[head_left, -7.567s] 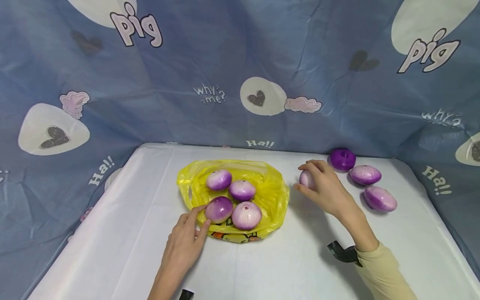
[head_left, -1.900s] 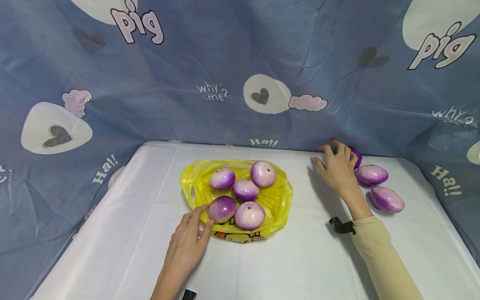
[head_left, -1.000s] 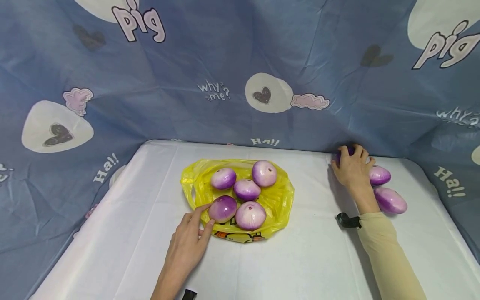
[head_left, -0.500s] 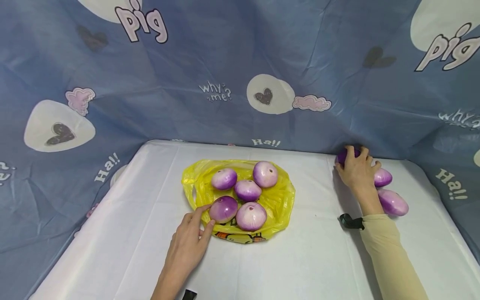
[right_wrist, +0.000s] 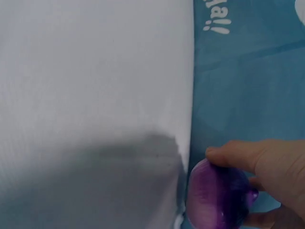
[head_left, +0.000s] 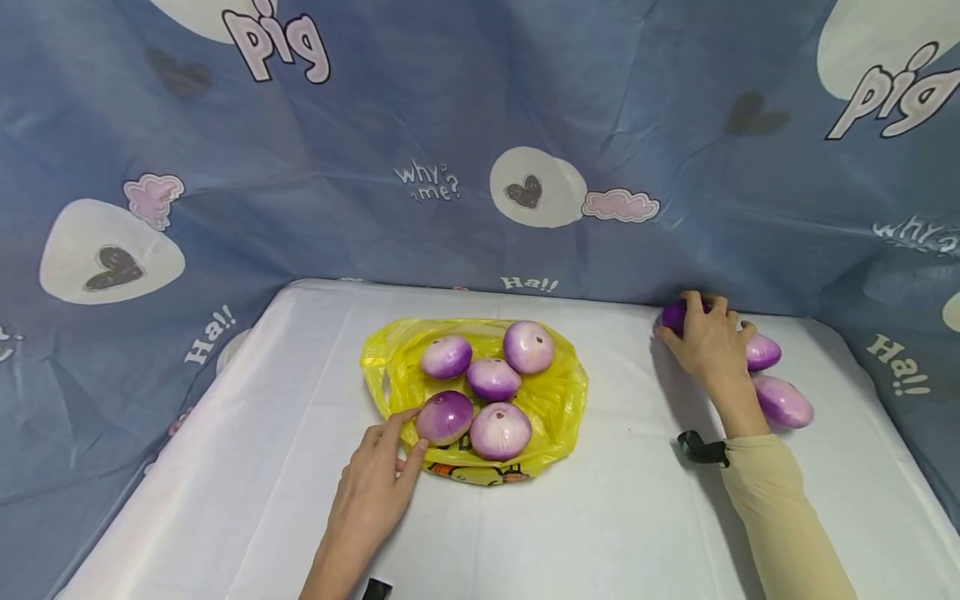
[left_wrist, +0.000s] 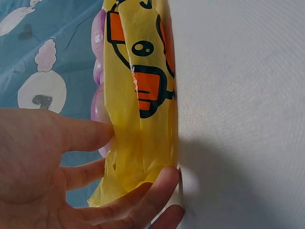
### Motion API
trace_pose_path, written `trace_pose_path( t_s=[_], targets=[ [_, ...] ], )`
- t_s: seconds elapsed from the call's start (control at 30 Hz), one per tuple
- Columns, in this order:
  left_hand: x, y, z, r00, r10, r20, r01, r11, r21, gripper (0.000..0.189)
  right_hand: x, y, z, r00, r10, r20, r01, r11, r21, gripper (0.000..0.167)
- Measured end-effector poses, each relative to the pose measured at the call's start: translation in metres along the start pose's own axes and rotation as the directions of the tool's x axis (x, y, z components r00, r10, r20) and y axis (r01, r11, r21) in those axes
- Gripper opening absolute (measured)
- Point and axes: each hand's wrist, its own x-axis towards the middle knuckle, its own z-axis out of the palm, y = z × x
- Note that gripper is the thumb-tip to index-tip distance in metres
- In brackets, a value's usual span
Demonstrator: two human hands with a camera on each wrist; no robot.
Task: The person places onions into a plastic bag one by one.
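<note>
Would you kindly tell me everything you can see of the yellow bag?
The yellow bag looks like thin, glossy, crinkled plastic. It rests on the white table with its mouth spread wide, and five purple onions lie inside. In the head view, a loop at its left end may be a handle. Its near side carries an orange-and-black cartoon print, partly folded out of sight. The person's left hand holds its near left edge.

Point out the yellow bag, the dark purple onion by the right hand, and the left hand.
Yellow bag (head_left: 557, 407), head view: bare plastic on its right side.
Dark purple onion (right_wrist: 217, 195), right wrist view: middle of its visible side.
Left hand (head_left: 372, 478), head view: back of the hand.
</note>
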Motion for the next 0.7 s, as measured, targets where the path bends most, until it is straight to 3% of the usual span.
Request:
trace_pose_path(
  t_s=[0.23,0.7],
  targets=[
    [0.000,-0.001,-0.001,1.000,-0.001,-0.010,0.001,1.000,0.002,0.046,-0.014,-0.029,-0.012,0.996,-0.071,-0.056,0.072,0.997,0.026,0.066],
    [0.001,0.000,-0.001,1.000,-0.013,-0.003,0.013,1.000,0.005,0.046,-0.038,-0.085,-0.025,0.967,-0.247,-0.057,0.250,0.967,0.047,0.063]
  ],
)
